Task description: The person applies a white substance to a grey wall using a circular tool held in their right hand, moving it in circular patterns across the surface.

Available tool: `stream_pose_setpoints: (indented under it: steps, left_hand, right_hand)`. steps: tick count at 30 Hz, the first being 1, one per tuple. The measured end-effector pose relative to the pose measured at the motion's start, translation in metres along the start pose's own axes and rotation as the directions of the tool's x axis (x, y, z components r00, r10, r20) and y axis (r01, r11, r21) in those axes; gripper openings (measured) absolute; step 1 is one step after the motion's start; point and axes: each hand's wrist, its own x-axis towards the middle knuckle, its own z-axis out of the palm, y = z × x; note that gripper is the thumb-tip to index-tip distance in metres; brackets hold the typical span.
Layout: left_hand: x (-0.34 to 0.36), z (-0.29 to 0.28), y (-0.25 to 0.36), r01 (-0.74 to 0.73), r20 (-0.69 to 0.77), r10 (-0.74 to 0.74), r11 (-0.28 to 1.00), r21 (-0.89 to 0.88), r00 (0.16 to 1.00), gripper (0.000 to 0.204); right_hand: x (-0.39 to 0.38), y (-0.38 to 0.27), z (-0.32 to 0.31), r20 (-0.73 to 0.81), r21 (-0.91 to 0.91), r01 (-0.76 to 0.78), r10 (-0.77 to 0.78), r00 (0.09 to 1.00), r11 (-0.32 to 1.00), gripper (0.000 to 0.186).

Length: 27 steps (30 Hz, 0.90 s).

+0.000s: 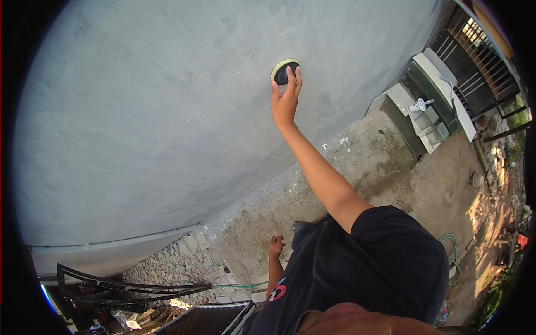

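Observation:
My right hand [287, 99] is stretched out to the grey wall [167, 111]. Its fingers and thumb grip a round black pad with a pale yellow rim [283, 72], a disc like a hand sanding pad. The pad's face is against the wall and hidden from me. Lower down, beside my dark shirt, my left hand [276, 244] hangs with loosely bent fingers, some of them apart. Nothing shows in it, and it touches neither the wall nor the pad. Faint streaks and scuffs mark the wall around the pad.
A concrete strip with white specks [346, 153] runs along the wall's foot. At right stands a ledge with a white cup [417, 105] and glass-like containers. Lower left are a black metal frame [134, 287] and broken rubble [173, 262]. A green hose [451, 248] lies at right.

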Motion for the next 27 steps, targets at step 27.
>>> stream_pose_setpoints:
  steps: [27]
  left_hand:
    - [0.023, 0.009, -0.008, 0.076, 0.022, -0.077, 0.996, 0.054, 0.997, 0.040]
  right_hand:
    - [0.084, 0.012, -0.048, 0.012, -0.057, 0.026, -0.026, 1.000, 0.998, 0.062]
